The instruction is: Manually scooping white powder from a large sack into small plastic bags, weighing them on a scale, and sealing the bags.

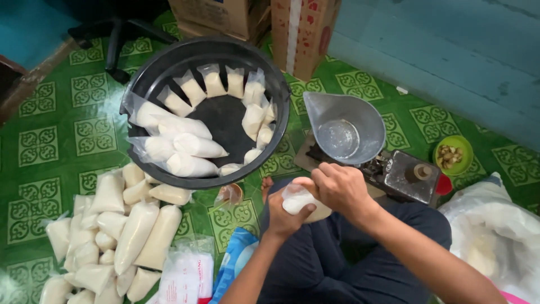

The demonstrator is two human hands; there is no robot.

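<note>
Head view looks straight down onto a small clear bag of white powder (297, 200), held over the lap of the seated person, just in front of the scale. Left hand (285, 212) wraps around the bag from below, fingers curled shut on its filled body, which keeps the contents packed low and the neck free. Right hand (339, 188) is closed on the top of the bag, fingers pinched together at the neck, a grip that looks suited to twisting or gathering the loose plastic. Just beyond the hands sits a metal scoop pan (343, 128) on a weighing scale (400, 174), within easy arm's reach; the pan appears empty. Farther out, a black round basin (170, 67) holds similar filled bags leaning against its wall in a ring, necks upward, probably so they stay upright. Beside the basin, on the green patterned floor (50, 141), lies a heap of filled bags (121, 236). A small green bowl (453, 155) rests near the scale, and a large sack (495, 225) sits close at the person's right.
</note>
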